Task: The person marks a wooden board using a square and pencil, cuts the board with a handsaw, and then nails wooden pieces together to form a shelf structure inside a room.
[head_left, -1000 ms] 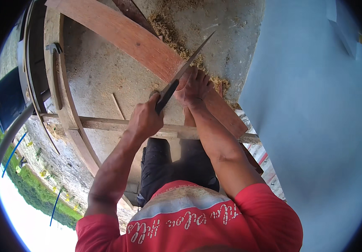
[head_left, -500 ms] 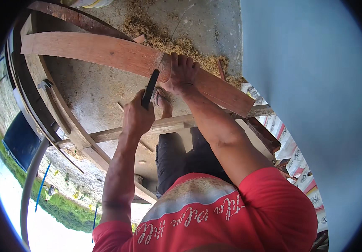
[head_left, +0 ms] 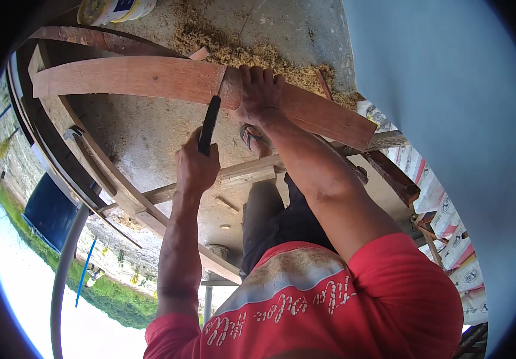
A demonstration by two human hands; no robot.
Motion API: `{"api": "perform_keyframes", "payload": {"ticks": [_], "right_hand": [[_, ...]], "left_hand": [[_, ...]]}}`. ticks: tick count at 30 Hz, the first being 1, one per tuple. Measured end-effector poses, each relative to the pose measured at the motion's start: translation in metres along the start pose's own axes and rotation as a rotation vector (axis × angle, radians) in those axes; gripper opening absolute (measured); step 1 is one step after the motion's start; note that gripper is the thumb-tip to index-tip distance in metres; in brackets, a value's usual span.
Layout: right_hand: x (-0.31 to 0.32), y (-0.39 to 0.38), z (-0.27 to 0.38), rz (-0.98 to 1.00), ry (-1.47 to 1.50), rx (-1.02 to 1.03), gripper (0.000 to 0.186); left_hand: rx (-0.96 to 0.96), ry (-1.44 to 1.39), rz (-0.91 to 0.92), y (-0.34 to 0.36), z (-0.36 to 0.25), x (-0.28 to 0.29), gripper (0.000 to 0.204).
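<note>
My left hand [head_left: 197, 163] is closed round the black handle of a handsaw [head_left: 209, 122]. The saw's thin blade, seen nearly edge-on, crosses a long reddish plank [head_left: 126, 76] at a pale, dusty cut line. My right hand [head_left: 259, 97] grips that plank just right of the blade, fingers over its far edge. The plank lies at a slant across wooden rails [head_left: 174, 192]. Below it, near my right wrist, a foot in a flip-flop [head_left: 253, 139] shows on the concrete floor.
A hammer [head_left: 73, 133] rests on a left-hand beam. A bucket [head_left: 113, 11] stands at the far edge beside sawdust [head_left: 198, 36] on the floor. A pale blue-grey surface [head_left: 425, 72] fills the right, bordered by printed white packages [head_left: 467, 269]; a grey pipe and greenery show lower left.
The view has swung, so the plank now appears flatter across it and a bucket shows above. The saw in my left hand points more steeply upward. My right hand stays on the plank.
</note>
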State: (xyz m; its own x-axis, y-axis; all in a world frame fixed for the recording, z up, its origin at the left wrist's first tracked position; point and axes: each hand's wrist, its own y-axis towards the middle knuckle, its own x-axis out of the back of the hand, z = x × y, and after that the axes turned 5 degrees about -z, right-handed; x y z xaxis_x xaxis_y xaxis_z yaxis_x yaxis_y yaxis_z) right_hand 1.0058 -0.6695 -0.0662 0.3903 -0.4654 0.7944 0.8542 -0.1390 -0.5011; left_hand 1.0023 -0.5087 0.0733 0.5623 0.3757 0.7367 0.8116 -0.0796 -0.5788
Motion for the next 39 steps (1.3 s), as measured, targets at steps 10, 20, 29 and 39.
{"api": "perform_keyframes", "payload": {"ticks": [10, 20, 29, 39], "right_hand": [[0.013, 0.000, -0.007, 0.067, -0.067, -0.016, 0.099], [0.007, -0.007, -0.024, -0.063, -0.091, -0.032, 0.097], [-0.016, 0.000, 0.024, -0.139, -0.143, 0.087, 0.068], [-0.017, -0.013, 0.033, -0.216, -0.438, 0.020, 0.062]], "left_hand": [[0.037, -0.047, 0.024, -0.029, 0.020, 0.004, 0.041], [0.191, -0.013, 0.183, -0.151, 0.054, 0.059, 0.046], [-0.012, -0.177, -0.078, 0.042, 0.015, -0.025, 0.034], [-0.051, -0.279, -0.054, 0.016, 0.022, -0.033, 0.036]]}}
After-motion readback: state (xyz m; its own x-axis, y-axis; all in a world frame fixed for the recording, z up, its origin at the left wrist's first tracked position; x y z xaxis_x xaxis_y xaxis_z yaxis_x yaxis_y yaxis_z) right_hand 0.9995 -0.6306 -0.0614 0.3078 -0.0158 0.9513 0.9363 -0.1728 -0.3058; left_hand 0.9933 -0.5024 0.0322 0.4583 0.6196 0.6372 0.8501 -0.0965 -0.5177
